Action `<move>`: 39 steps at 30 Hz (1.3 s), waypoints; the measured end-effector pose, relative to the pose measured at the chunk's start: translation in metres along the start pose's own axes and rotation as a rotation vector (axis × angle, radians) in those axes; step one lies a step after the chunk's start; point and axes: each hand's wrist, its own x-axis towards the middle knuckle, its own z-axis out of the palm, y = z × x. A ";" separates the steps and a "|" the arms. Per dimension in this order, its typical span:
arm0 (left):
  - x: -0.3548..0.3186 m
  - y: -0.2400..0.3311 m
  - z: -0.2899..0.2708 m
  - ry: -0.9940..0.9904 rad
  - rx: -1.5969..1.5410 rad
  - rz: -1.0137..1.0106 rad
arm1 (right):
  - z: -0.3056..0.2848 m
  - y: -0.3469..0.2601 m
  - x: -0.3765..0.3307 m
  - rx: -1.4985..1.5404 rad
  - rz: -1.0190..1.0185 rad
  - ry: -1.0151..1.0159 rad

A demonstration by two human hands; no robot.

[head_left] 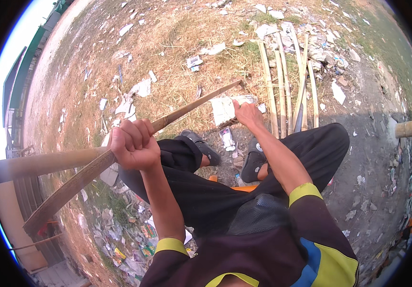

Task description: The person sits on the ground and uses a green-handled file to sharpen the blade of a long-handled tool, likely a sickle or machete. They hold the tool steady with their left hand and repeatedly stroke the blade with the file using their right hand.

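My left hand (135,143) is a fist wrapped around a long split bamboo strip (187,110). The strip runs slantwise from the lower left up to a narrow far end near the middle. Toward its near end it broadens into a brown, flat face. My right hand (250,116) is stretched forward, fingers curled, beside a whitish flat block (227,109) on the ground. What those fingers hold, if anything, is hidden. Several pale bamboo strips (282,86) lie side by side beyond my right knee. Among them shows a narrow dark-grey piece (299,117).
A thick bamboo pole (48,164) enters from the left behind my left hand; another pole end (409,128) juts in at the right. My bent legs (187,191) and shoes (254,162) are in front. Paper scraps (141,88) litter the dry grass. An orange object (244,188) shows beneath me.
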 end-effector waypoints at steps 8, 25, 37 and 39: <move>0.002 0.000 -0.003 -0.113 0.017 -0.005 | -0.023 -0.032 -0.024 0.344 -0.183 -0.016; 0.005 0.005 0.000 -0.493 -0.121 -0.003 | -0.066 -0.097 -0.139 0.467 -0.615 0.003; 0.008 0.004 -0.008 -0.433 -0.111 0.020 | -0.044 -0.089 -0.129 0.518 -0.690 0.081; 0.009 0.003 -0.015 -0.354 -0.094 0.028 | -0.026 -0.077 -0.106 0.436 -0.563 0.076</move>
